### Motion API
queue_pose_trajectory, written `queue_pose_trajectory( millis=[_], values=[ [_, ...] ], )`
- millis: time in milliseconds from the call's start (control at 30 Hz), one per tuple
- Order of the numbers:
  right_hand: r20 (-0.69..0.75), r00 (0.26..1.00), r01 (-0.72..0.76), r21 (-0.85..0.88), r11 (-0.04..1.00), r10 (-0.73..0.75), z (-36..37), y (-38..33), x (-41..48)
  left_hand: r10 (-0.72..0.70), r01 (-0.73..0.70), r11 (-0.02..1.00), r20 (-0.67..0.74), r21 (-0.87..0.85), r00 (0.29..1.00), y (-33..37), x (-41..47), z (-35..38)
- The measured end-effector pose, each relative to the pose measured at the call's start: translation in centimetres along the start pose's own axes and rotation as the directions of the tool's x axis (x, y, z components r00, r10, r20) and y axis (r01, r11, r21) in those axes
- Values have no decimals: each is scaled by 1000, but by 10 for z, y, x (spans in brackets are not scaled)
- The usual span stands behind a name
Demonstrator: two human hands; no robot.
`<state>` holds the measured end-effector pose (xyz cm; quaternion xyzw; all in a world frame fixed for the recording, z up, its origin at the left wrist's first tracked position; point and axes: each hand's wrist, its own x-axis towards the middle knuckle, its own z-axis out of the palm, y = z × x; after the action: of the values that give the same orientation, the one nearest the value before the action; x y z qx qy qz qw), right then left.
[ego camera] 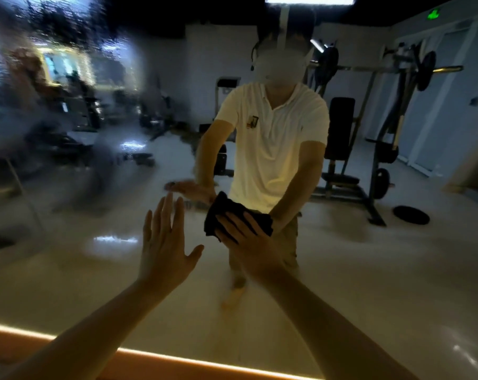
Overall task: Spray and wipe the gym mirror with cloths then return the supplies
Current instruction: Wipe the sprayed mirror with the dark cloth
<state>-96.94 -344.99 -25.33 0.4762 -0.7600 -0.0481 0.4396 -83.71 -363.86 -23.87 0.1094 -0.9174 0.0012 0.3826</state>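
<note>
Right hand presses a dark cloth flat on the mirror mid-pane, left hand spread wide and empty beside it (upper left glass looks wet, streaky), glowing strip along the bottom edge.

place: gym | evidence: wall mirror reflecting a weight rack with a loaded barbell, padded bench, loose plate on the pale glossy floor
</note>
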Motion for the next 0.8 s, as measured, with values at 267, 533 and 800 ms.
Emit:
queue_pose_trajectory(
  millis=[267, 533, 800],
  values=[
    [-61, 960, -280, -85, 956, 275, -26, 99, -118, -226, 235, 935, 65, -267, 972, 83, 11, 38],
    [-38, 784, -619, 21, 785, 620, -24, 119, -191, -237, 230, 941, 5, -248, 972, 84, 12, 50],
    [-52, 893, -440, 109, 891, 447, 16, 48, -145, -15, 21, 989, 37, -144, 999, 40, 0, 39]
  ],
)
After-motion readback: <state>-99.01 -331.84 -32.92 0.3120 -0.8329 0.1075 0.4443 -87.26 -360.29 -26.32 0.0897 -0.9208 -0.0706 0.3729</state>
